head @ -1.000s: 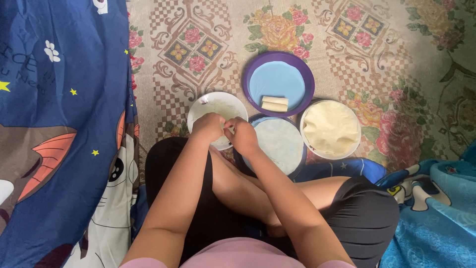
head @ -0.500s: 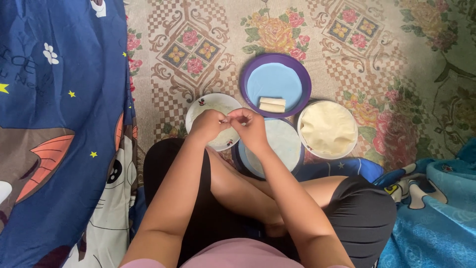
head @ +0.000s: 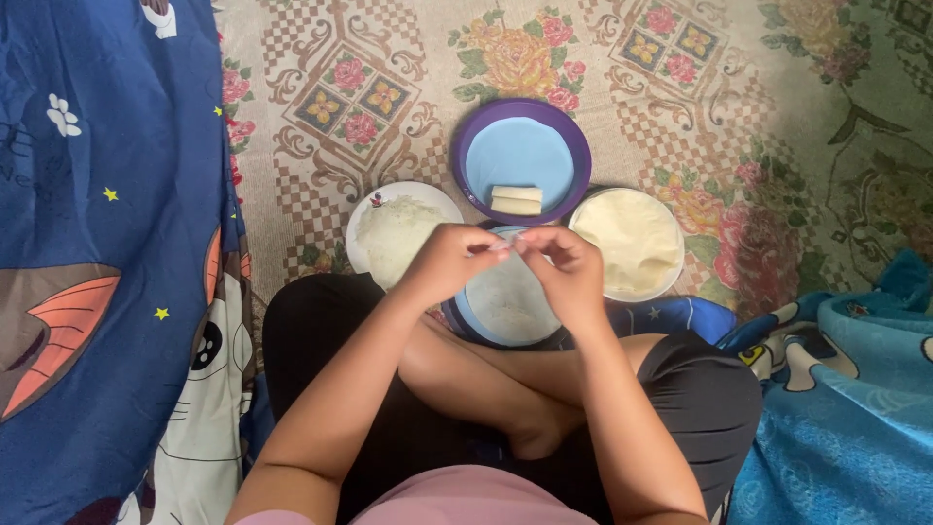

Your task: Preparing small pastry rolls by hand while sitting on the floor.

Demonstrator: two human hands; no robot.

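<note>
Translucent and paper-thin, the wrapper sheet (head: 505,292) lies on the blue plate (head: 457,316) before the crossed legs, its near edge pinched between the closed fingertips of left hand (head: 449,261) and right hand (head: 564,267); it looks limp, tearable, best lifted by corners.

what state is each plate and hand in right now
purple plate: holds two pale rolls
white plate: heaped with white shreds
right-side plate: stacked with pale wrappers
near plate: one wrapper on it
left hand: pinching something small
right hand: pinching it too
</note>
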